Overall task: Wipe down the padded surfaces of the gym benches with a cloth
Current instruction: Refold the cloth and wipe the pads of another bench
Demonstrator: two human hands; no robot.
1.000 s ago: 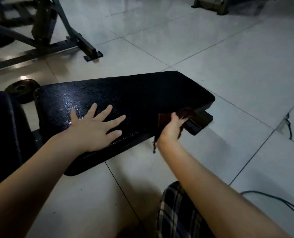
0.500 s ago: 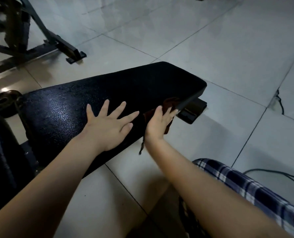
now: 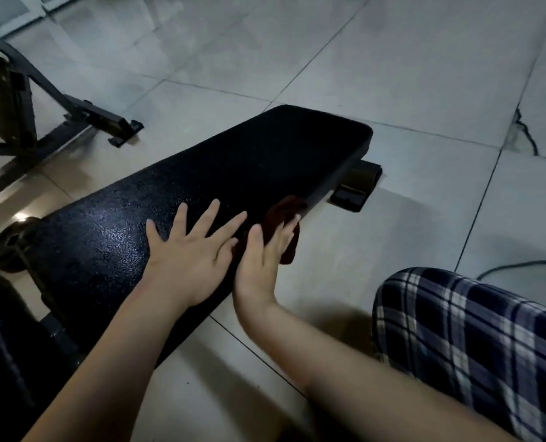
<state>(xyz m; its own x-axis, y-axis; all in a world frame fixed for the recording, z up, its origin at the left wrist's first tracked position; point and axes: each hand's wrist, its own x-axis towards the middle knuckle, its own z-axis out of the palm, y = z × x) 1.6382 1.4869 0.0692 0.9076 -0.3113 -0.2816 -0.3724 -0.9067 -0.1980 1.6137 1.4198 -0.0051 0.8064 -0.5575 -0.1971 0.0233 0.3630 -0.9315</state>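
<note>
A long black padded bench (image 3: 233, 167) runs from lower left to upper right across the middle of the head view. My left hand (image 3: 192, 250) lies flat on its top with fingers spread. My right hand (image 3: 262, 260) presses a dark reddish-brown cloth (image 3: 284, 215) against the bench's near side edge with straight fingers. The cloth wraps over the edge and hangs a little below it; my fingers hide part of it.
A black metal foot (image 3: 354, 189) sticks out under the bench's far end. A dark machine frame (image 3: 83, 113) stands at upper left, a weight plate (image 3: 7, 247) at the left. A cable (image 3: 520, 266) lies on the tiled floor at right, by my plaid-clad knee (image 3: 469, 339).
My right hand has slid the cloth along the bench's side edge toward my left hand and now lies flatter against it. My left hand stays flat on the pad.
</note>
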